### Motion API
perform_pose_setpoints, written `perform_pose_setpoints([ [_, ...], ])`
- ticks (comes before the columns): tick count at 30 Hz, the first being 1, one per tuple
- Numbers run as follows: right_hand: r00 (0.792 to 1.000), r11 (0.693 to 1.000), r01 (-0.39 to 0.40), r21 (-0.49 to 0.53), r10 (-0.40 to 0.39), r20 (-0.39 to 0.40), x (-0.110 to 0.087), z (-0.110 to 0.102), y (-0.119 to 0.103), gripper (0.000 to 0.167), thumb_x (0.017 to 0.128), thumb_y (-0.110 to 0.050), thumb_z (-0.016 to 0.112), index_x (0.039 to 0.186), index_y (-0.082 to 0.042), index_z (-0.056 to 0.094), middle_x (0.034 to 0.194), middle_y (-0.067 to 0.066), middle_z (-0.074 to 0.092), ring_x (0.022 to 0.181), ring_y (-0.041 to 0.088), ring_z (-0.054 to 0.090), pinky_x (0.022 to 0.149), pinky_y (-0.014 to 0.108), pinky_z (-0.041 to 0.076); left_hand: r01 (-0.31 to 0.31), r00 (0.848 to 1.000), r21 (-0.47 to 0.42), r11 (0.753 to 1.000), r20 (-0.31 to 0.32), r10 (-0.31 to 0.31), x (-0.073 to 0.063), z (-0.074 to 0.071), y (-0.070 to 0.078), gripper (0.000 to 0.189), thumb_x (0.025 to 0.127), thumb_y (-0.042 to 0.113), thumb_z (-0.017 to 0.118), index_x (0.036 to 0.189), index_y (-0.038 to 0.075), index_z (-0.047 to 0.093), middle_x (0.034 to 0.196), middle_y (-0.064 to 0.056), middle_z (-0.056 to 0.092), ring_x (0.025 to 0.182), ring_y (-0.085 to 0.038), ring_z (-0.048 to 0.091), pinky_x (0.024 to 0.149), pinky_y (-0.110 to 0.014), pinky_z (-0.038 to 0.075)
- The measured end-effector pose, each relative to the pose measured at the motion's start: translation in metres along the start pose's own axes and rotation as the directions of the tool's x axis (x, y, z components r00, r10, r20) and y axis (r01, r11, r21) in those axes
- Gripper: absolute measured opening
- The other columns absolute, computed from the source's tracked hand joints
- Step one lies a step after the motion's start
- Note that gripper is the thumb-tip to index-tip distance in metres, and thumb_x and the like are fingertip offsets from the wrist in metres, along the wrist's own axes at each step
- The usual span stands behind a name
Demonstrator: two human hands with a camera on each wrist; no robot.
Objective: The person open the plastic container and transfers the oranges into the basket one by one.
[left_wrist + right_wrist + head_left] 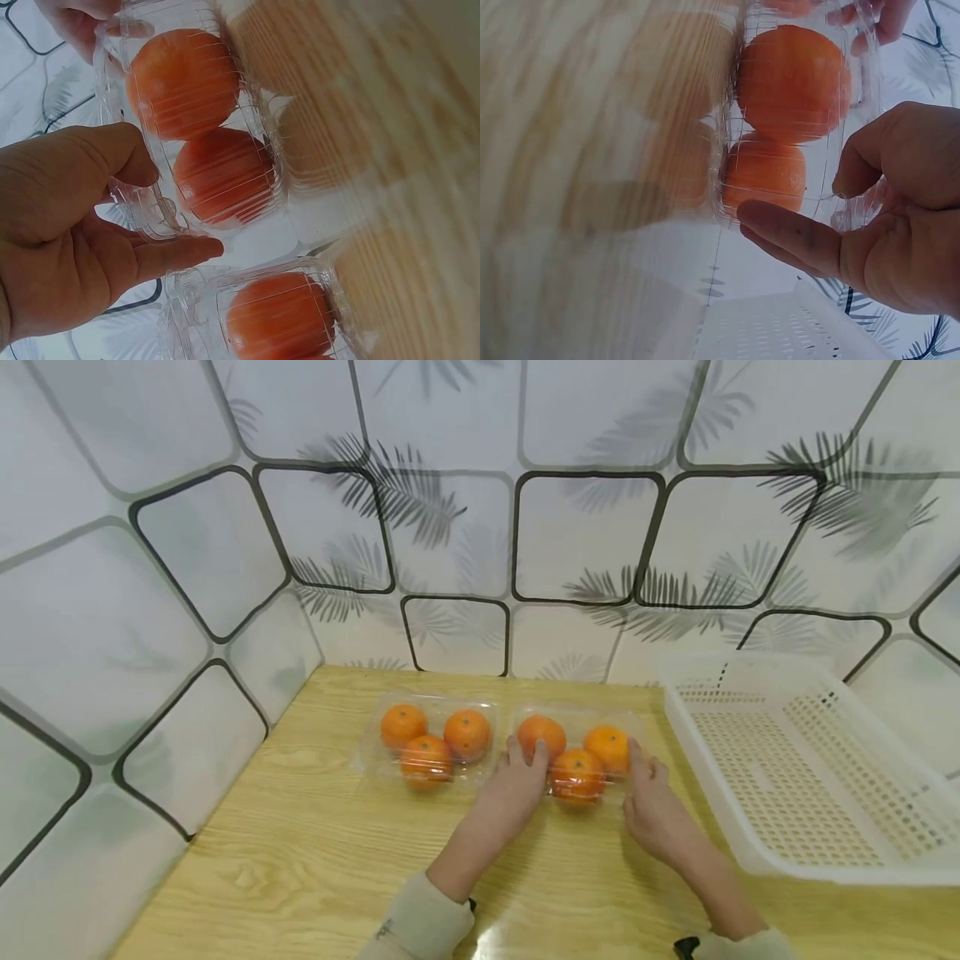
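Observation:
Three oranges (577, 776) sit in a clear plastic clamshell box (633, 720) on the wooden table. My left hand (513, 787) grips its left end, thumb over the near edge and fingers along the side, as the left wrist view shows. At the opposite end, my right hand (657, 802) holds the box between a bent thumb and fingers (795, 236) laid against its side wall. Close by on the left stands a second clear clamshell box (388, 766), also with three oranges (426, 762) inside.
A white perforated plastic basket (757, 852) stands at the right of the table, near my right hand. Behind and to the left rise walls (457, 543) patterned with dark outlines and leaves. Bare wood (300, 860) shows in front of the boxes.

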State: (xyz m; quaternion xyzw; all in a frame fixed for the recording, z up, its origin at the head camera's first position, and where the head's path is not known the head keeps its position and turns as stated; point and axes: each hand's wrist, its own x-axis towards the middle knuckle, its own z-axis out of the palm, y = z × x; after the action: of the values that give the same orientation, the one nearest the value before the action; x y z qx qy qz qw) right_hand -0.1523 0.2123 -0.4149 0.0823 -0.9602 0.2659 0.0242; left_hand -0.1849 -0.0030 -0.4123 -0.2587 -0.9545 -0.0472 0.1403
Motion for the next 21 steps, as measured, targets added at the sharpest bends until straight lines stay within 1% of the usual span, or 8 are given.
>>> perform_pose_setpoints([
  [2,1.000,1.000,0.014,0.000,-0.014,-0.006,-0.0002,-0.0019,0.0015,0.072,0.093,0.003,0.040,0.154,0.011,0.001,0.135,0.058,0.015,0.094,0.061,0.059,0.075,0.057,0.054,0.007,1.000,-0.032,0.999,0.005,-0.007,0.0015,-0.0013,0.0010,0.046,0.096,0.001,0.057,0.141,0.001,0.046,0.129,-0.039,0.049,0.106,-0.045,0.063,0.072,-0.041,0.060],
  [5,1.000,1.000,0.018,0.000,-0.018,0.004,-0.0001,-0.0031,0.0026,0.073,0.094,0.004,0.041,0.154,0.010,0.000,0.135,0.058,0.015,0.089,0.058,0.061,0.074,0.055,0.055,0.010,1.000,-0.058,0.998,0.015,-0.009,0.0021,-0.0032,0.0012,0.046,0.097,0.001,0.057,0.141,0.001,0.045,0.130,-0.040,0.047,0.108,-0.046,0.062,0.073,-0.042,0.059],
  [8,1.000,1.000,0.025,-0.002,-0.025,0.003,-0.0003,-0.0020,0.0022,0.074,0.093,0.006,0.044,0.153,0.012,0.001,0.134,0.059,0.016,0.087,0.057,0.062,0.071,0.053,0.055,0.002,1.000,-0.052,0.999,0.018,-0.001,0.0006,-0.0034,0.0001,0.048,0.095,-0.003,0.057,0.141,0.000,0.045,0.130,-0.040,0.048,0.107,-0.046,0.063,0.070,-0.040,0.060],
  [10,0.999,0.999,0.032,-0.002,-0.032,-0.007,0.0003,-0.0007,0.0014,0.074,0.092,0.007,0.044,0.152,0.013,0.003,0.134,0.058,0.017,0.087,0.057,0.061,0.071,0.053,0.055,0.001,1.000,-0.050,0.999,0.014,0.000,-0.0002,-0.0028,-0.0008,0.049,0.094,-0.004,0.058,0.141,0.000,0.044,0.130,-0.040,0.048,0.107,-0.046,0.063,0.069,-0.039,0.060],
  [14,1.000,1.000,0.023,0.001,-0.023,-0.009,0.0019,0.0017,0.0001,0.074,0.091,0.007,0.044,0.153,0.013,0.004,0.135,0.057,0.017,0.096,0.061,0.058,0.075,0.055,0.055,0.004,1.000,-0.031,1.000,0.002,-0.004,-0.0013,-0.0013,-0.0020,0.048,0.093,-0.005,0.059,0.139,0.000,0.046,0.128,-0.039,0.049,0.106,-0.044,0.063,0.066,-0.038,0.060],
  [18,1.000,1.000,-0.002,0.006,0.002,-0.008,0.0033,0.0025,-0.0007,0.074,0.091,0.008,0.044,0.153,0.011,0.005,0.136,0.057,0.017,0.092,0.058,0.060,0.074,0.053,0.055,0.009,1.000,-0.014,1.000,-0.008,-0.009,-0.0008,-0.0006,-0.0015,0.047,0.092,-0.005,0.058,0.138,0.001,0.048,0.127,-0.038,0.050,0.105,-0.044,0.063,0.065,-0.037,0.060],
  [20,1.000,1.000,0.002,-0.002,-0.002,-0.027,0.0030,0.0024,-0.0011,0.073,0.090,0.008,0.044,0.153,0.012,0.007,0.135,0.057,0.018,0.094,0.060,0.058,0.076,0.056,0.054,0.007,1.000,-0.008,1.000,-0.019,-0.008,-0.0003,-0.0010,-0.0004,0.047,0.092,-0.004,0.058,0.138,0.001,0.049,0.126,-0.038,0.051,0.105,-0.043,0.064,0.064,-0.037,0.060],
  [21,0.999,1.000,0.011,-0.009,-0.011,-0.040,0.0030,0.0024,-0.0012,0.072,0.089,0.009,0.044,0.152,0.013,0.008,0.134,0.057,0.019,0.098,0.063,0.055,0.078,0.058,0.053,0.007,0.999,-0.004,1.000,-0.034,-0.007,0.0001,-0.0010,0.0001,0.046,0.092,-0.004,0.059,0.137,0.001,0.050,0.125,-0.038,0.051,0.104,-0.043,0.064,0.063,-0.037,0.059],
])
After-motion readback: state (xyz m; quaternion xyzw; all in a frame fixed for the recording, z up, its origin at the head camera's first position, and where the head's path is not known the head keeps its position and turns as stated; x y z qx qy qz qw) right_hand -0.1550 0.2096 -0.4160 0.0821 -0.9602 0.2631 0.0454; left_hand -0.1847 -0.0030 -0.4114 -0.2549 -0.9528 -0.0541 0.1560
